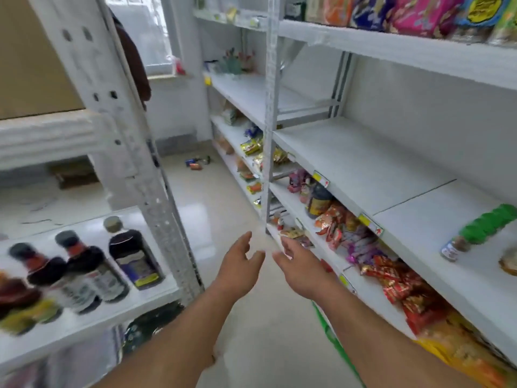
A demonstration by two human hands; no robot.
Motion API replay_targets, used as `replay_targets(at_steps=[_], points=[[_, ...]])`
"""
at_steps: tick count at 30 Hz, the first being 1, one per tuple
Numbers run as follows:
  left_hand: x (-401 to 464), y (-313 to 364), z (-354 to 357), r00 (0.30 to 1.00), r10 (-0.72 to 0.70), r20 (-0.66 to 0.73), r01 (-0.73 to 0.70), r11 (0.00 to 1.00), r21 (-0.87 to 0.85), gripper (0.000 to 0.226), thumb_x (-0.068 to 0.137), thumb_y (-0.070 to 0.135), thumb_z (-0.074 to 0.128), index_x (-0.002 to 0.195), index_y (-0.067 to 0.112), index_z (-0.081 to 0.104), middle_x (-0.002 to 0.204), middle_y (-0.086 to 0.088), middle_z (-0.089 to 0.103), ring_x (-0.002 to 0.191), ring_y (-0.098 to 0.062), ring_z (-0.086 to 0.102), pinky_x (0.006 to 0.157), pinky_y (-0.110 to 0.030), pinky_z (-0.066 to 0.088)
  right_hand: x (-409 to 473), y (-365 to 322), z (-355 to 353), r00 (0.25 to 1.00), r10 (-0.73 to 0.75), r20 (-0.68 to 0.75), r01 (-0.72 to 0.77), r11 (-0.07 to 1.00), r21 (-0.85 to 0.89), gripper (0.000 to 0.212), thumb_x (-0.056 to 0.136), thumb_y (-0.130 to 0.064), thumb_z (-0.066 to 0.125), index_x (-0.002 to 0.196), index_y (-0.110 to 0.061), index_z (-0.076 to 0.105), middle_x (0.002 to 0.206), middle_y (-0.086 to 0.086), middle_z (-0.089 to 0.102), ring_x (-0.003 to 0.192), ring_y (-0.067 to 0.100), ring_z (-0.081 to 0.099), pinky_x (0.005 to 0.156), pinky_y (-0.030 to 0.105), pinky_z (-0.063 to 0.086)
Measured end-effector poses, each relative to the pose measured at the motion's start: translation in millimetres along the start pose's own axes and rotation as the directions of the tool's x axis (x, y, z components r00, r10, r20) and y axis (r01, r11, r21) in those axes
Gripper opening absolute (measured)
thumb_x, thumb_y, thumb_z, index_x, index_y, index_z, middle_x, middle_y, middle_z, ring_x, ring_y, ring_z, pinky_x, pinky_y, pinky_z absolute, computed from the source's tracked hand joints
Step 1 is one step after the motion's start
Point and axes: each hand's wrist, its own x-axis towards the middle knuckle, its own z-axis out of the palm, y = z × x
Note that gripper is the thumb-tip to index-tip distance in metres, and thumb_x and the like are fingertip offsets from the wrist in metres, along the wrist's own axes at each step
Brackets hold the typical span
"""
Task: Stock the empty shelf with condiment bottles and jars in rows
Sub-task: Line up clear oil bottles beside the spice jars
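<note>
Shelf [363, 163]: bare at right. Bottles [84, 270] left rack. Our L hand [237, 264] & R hand [299, 270]: fingers loose, holding nothing.

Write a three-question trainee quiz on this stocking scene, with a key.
1. True or false: the left hand holds a bottle.
2. Where do the dark bottles stand? A) left rack B) floor C) right top shelf
3. Fill in: a row of jars with ____ lids stands at the right end of the empty shelf.

Key: 1 false, both it and the right hand are empty; 2 A; 3 green.
</note>
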Motion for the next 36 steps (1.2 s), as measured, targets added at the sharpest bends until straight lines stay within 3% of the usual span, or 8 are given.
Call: replay_targets(at_steps=[8, 11, 13, 16, 19, 21, 29, 36], points=[[-95, -39, -76, 0.945, -0.174, -0.277, 0.129, 0.976, -0.174, 0.064, 0.098, 0.031, 0.061, 0.156, 0.027, 0.034, 0.153, 0.009, 0.043, 0.139, -0.010, 0.042, 0.113, -0.035, 0.040, -31, -48, 78, 0.943, -0.195, 0.271, 0.219, 0.974, -0.061, 0.064, 0.104, -0.047, 0.051, 0.160, -0.023, 0.031, 0.163, -0.007, 0.036, 0.147, 0.010, 0.038, 0.117, 0.028, 0.030], [-132, -45, -91, 0.903, -0.247, -0.353, 0.177, 0.960, -0.219, 0.064, 0.098, 0.027, 0.061, 0.156, 0.027, 0.034, 0.152, 0.003, 0.046, 0.134, -0.009, 0.048, 0.096, -0.024, 0.046, -54, -55, 98, 0.902, -0.228, 0.367, 0.250, 0.968, -0.015, 0.048, 0.105, -0.039, 0.052, 0.151, -0.030, 0.041, 0.155, -0.010, 0.044, 0.139, 0.007, 0.045, 0.110, 0.024, 0.034], [-156, -48, -101, 0.872, -0.282, -0.400, 0.198, 0.950, -0.240, 0.061, 0.098, 0.025, 0.060, 0.154, 0.028, 0.037, 0.147, 0.004, 0.052, 0.113, -0.001, 0.060, 0.087, -0.020, 0.050, -66, -59, 111, 0.872, -0.248, 0.423, 0.270, 0.963, 0.008, 0.033, 0.105, -0.034, 0.053, 0.138, -0.036, 0.047, 0.143, -0.011, 0.052, 0.130, 0.006, 0.050, 0.104, 0.022, 0.037], [-192, -59, -114, 0.815, -0.323, -0.481, 0.247, 0.945, -0.216, 0.057, 0.098, 0.028, 0.061, 0.151, 0.030, 0.039, 0.143, 0.009, 0.053, 0.120, -0.002, 0.054, 0.105, -0.029, 0.047, -84, -64, 136, 0.825, -0.268, 0.498, 0.288, 0.957, 0.038, 0.041, 0.105, -0.035, 0.054, 0.145, -0.029, 0.047, 0.143, -0.008, 0.053, 0.131, 0.007, 0.049, 0.105, 0.025, 0.039], [-230, -70, -130, 0.750, -0.366, -0.551, 0.275, 0.930, -0.244, 0.048, 0.099, 0.021, 0.060, 0.144, 0.025, 0.046, 0.143, 0.007, 0.052, 0.123, 0.002, 0.051, 0.100, -0.015, 0.041, -106, -72, 164, 0.781, -0.275, 0.560, 0.317, 0.948, 0.024, 0.042, 0.104, -0.037, 0.055, 0.142, -0.020, 0.049, 0.148, -0.002, 0.052, 0.131, 0.008, 0.049, 0.111, 0.031, 0.038], [-253, -79, -144, 0.702, -0.385, -0.599, 0.307, 0.923, -0.234, 0.056, 0.099, 0.022, 0.059, 0.151, 0.021, 0.040, 0.151, 0.003, 0.047, 0.135, -0.009, 0.047, 0.105, -0.024, 0.040, -121, -80, 184, 0.747, -0.292, 0.597, 0.350, 0.936, 0.019, 0.032, 0.104, -0.039, 0.054, 0.133, -0.028, 0.052, 0.148, -0.004, 0.052, 0.133, 0.010, 0.049, 0.109, 0.032, 0.038], [-337, -122, -214, 0.555, -0.451, -0.699, 0.299, 0.892, -0.338, 0.054, 0.098, 0.029, 0.059, 0.150, 0.033, 0.043, 0.150, 0.007, 0.050, 0.137, -0.018, 0.048, 0.111, -0.047, 0.045, -178, -122, 268, 0.651, -0.322, 0.687, 0.408, 0.912, 0.040, 0.059, 0.102, -0.045, 0.054, 0.156, -0.028, 0.036, 0.162, -0.007, 0.039, 0.144, 0.011, 0.042, 0.119, 0.043, 0.037], [-406, -177, -284, 0.490, -0.509, -0.707, 0.269, 0.860, -0.432, 0.057, 0.098, 0.028, 0.061, 0.151, 0.033, 0.040, 0.151, 0.004, 0.047, 0.136, -0.015, 0.048, 0.068, -0.015, 0.044, -233, -151, 355, 0.682, -0.280, 0.676, 0.338, 0.940, 0.048, 0.057, 0.103, -0.044, 0.054, 0.155, -0.028, 0.037, 0.161, -0.007, 0.040, 0.145, 0.013, 0.042, 0.118, 0.043, 0.038]])
